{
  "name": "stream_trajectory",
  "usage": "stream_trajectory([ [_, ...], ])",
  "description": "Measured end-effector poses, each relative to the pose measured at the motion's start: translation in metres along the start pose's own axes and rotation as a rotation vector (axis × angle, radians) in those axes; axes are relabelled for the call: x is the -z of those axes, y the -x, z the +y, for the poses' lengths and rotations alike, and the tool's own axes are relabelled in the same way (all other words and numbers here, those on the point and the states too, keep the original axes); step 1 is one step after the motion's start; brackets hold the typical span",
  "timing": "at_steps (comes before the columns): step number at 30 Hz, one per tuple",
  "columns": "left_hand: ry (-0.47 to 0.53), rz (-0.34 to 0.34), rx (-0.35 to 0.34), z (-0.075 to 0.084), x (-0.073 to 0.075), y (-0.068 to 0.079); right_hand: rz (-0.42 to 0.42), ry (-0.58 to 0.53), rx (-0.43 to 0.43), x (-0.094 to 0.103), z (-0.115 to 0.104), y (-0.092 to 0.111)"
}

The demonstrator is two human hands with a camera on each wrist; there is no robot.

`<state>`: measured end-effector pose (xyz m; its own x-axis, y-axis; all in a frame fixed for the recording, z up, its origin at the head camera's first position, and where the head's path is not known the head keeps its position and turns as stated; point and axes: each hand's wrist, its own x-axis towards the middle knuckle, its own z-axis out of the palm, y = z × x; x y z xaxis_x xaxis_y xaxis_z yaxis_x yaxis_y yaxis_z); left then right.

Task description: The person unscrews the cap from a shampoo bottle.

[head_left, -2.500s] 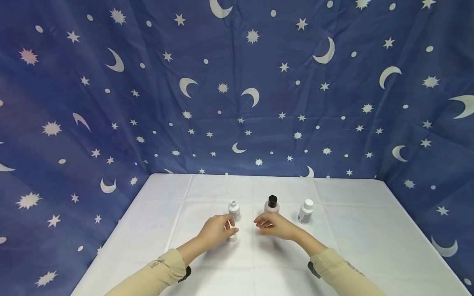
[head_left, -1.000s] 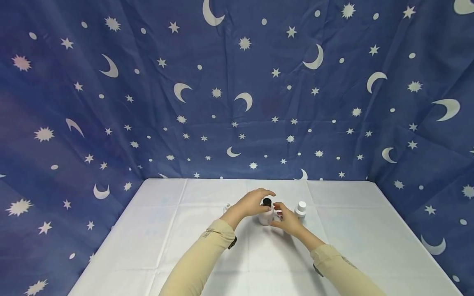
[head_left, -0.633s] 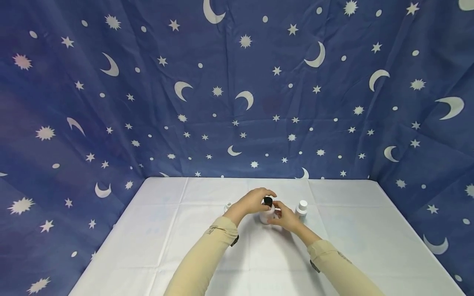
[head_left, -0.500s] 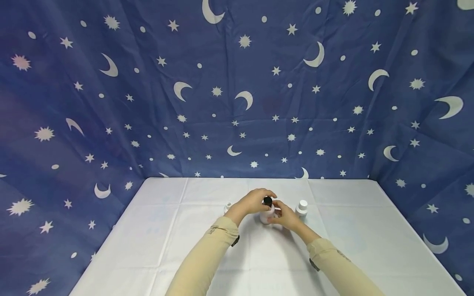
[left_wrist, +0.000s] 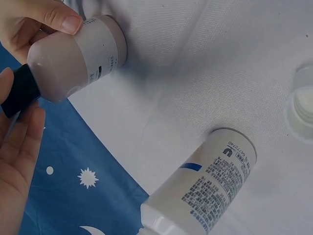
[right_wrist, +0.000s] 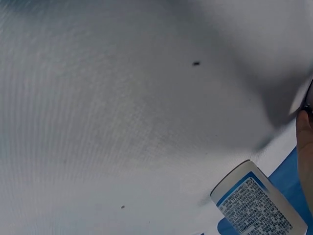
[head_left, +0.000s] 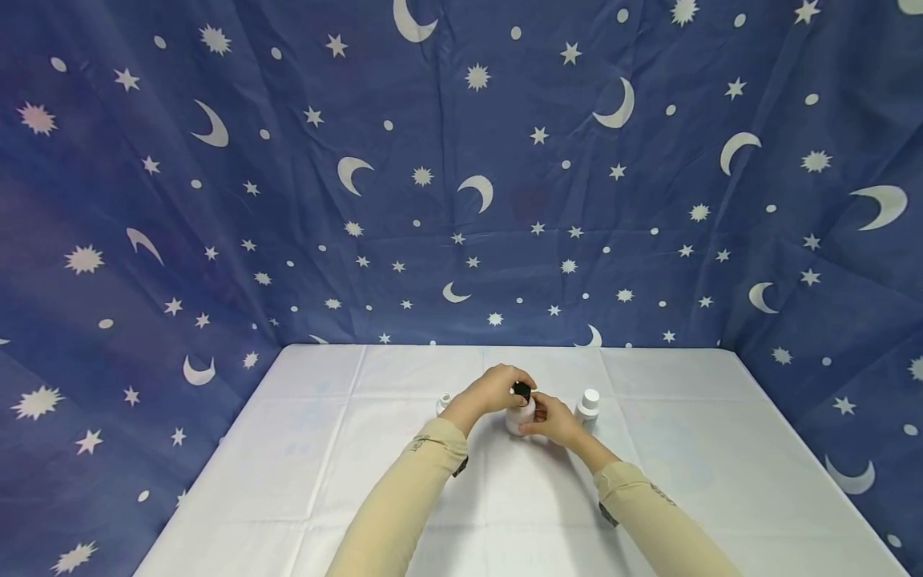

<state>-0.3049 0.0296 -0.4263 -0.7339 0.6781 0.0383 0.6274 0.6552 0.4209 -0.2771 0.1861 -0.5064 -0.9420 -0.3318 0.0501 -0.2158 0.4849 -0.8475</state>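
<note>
A pale pinkish bottle (head_left: 517,420) with a black cap (head_left: 521,390) stands between the two hands. My left hand (head_left: 493,390) reaches in from the left and pinches the cap between thumb and fingers. Lower down, my right hand (head_left: 555,421) grips the bottle's body; its thumb lies across the label in the left wrist view. The cap (left_wrist: 20,91) sits on the bottle (left_wrist: 78,56) there. Only a finger or two of the right hand (right_wrist: 305,156) show at the right wrist view's edge.
Partly behind my left forearm stands a white bottle (head_left: 443,403), its neck uncapped; its label (left_wrist: 215,183) shows in the left wrist view. A white round cap (left_wrist: 301,105) lies near it. Right of my right hand is a white-capped bottle (head_left: 587,407). Blue curtain (head_left: 461,240) backs the white table.
Since the earliest frame, my left hand has moved right from the small white cap to the black cap, and my right hand has taken hold of the pinkish bottle. Lately the hands shift only slightly.
</note>
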Motion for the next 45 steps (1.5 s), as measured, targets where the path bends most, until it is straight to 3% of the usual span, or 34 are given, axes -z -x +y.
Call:
stream_trajectory([
  [5, 0.019, -0.002, -0.010, 0.001, 0.001, 0.003, -0.014, -0.032, 0.004, -0.001, 0.002, 0.001],
  [14, 0.049, -0.003, -0.064, -0.001, 0.009, 0.012, -0.065, -0.064, 0.087, 0.001, -0.002, 0.006],
  [19, 0.054, -0.014, -0.130, 0.004, 0.025, 0.023, -0.066, -0.150, 0.116, -0.001, -0.010, 0.012],
  [24, 0.079, -0.003, -0.167, 0.009, 0.045, 0.038, 0.016, -0.083, 0.231, -0.003, -0.026, 0.017],
  [29, 0.101, -0.017, -0.211, 0.014, 0.059, 0.049, 0.031, -0.029, 0.284, -0.002, -0.040, 0.024],
  [39, 0.029, -0.056, -0.266, 0.028, 0.075, 0.074, -0.094, -0.037, 0.322, 0.005, -0.056, 0.038],
  [45, -0.036, -0.059, -0.298, 0.030, 0.074, 0.086, -0.153, -0.059, 0.334, 0.007, -0.058, 0.043],
])
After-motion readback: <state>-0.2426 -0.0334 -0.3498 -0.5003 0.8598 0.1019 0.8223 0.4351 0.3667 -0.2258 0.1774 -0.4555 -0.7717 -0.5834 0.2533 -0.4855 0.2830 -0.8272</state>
